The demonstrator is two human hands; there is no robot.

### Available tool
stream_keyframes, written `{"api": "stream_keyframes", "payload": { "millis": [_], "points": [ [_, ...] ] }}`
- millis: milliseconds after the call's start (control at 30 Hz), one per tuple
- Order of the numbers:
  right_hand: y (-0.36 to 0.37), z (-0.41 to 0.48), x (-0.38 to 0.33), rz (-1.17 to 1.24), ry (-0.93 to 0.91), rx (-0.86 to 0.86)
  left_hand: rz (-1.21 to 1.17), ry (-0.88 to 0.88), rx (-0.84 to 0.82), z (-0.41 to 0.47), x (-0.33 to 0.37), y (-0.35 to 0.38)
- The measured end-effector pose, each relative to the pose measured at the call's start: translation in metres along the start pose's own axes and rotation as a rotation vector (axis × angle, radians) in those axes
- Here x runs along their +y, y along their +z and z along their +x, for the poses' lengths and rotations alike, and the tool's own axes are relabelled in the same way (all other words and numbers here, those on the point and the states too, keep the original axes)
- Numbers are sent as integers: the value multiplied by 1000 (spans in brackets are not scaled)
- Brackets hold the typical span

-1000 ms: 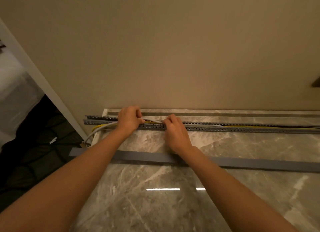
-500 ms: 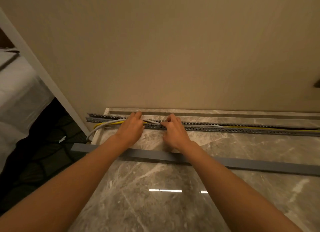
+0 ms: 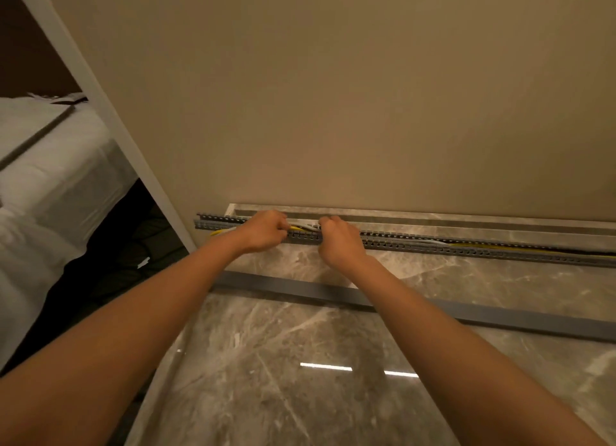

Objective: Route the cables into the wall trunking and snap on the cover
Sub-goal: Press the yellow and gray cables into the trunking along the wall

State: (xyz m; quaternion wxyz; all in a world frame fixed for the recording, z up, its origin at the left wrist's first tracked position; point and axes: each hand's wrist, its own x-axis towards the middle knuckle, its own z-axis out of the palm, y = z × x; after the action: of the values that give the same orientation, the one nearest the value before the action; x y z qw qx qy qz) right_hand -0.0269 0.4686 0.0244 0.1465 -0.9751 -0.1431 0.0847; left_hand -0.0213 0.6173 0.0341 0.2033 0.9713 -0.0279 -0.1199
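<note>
A grey slotted trunking (image 3: 466, 249) runs along the foot of the beige wall on a marble surface. Yellow and white cables (image 3: 301, 227) lie in it, and the yellow one shows again at the right end. My left hand (image 3: 263, 234) and my right hand (image 3: 340, 242) sit side by side on the trunking near its left end, fingers curled down onto the cables between them. The long grey cover (image 3: 500, 319) lies flat on the marble in front, passing under both forearms.
The marble surface (image 3: 300, 395) ends at a left edge by a white door frame (image 3: 110, 119). Beyond the frame are a white bed (image 3: 50, 165) and dark floor. A raised marble ledge (image 3: 433, 214) runs behind the trunking against the wall.
Both hands stay on the left part of the trunking and have curled tighter onto the cables. The white cable loop that hung off the left end is no longer seen. The view has tilted left.
</note>
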Motion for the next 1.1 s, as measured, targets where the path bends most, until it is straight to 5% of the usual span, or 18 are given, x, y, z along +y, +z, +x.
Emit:
{"api": "stream_keyframes", "payload": {
  "millis": [233,400,633,933,1100],
  "points": [
    [12,10,-48,84,-48,34,-57,-271,308,0,-55,-34],
    [24,24,-91,116,-78,43,-271,-473,235,1,-112,-43],
    [43,48,-132,128,-61,44,-325,-407,-234,0,-153,-39],
    [47,57,-132,221,19,84,-190,-221,-403,6,-175,-23],
    [53,57,-132,167,20,99,-69,-136,-203,5,-178,-17]
  ]
}}
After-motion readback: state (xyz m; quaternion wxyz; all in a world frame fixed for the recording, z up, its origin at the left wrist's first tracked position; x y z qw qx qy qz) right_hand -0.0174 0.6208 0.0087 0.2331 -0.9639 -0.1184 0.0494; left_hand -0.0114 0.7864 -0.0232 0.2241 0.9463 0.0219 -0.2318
